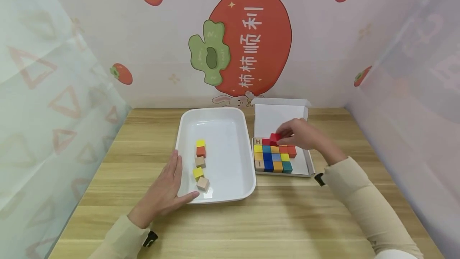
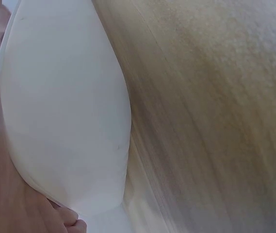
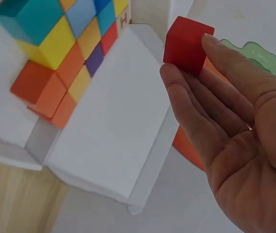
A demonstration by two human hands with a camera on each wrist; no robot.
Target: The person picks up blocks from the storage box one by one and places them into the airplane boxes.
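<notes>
My right hand (image 1: 301,134) pinches a red wooden cube (image 3: 187,46) between thumb and fingertips. It holds the cube over the far row of blocks in an open white cardboard box (image 1: 302,166). Rows of coloured cubes fill the box's left part, among them a yellow cube (image 3: 53,48) and an orange cube (image 3: 38,88). With fingers straight along the left rim and the thumb at the near rim, my left hand (image 1: 163,189) touches a white tray (image 1: 230,167). Inside the tray lie several cubes, including a yellow cube (image 1: 198,173) and a plain wood cube (image 1: 203,184).
The box's raised lid (image 1: 267,117) leans at the back, near the wall with a large printed persimmon (image 1: 269,31). Tray and box stand side by side on a wood-grain table (image 1: 230,231). Fabric walls enclose both sides.
</notes>
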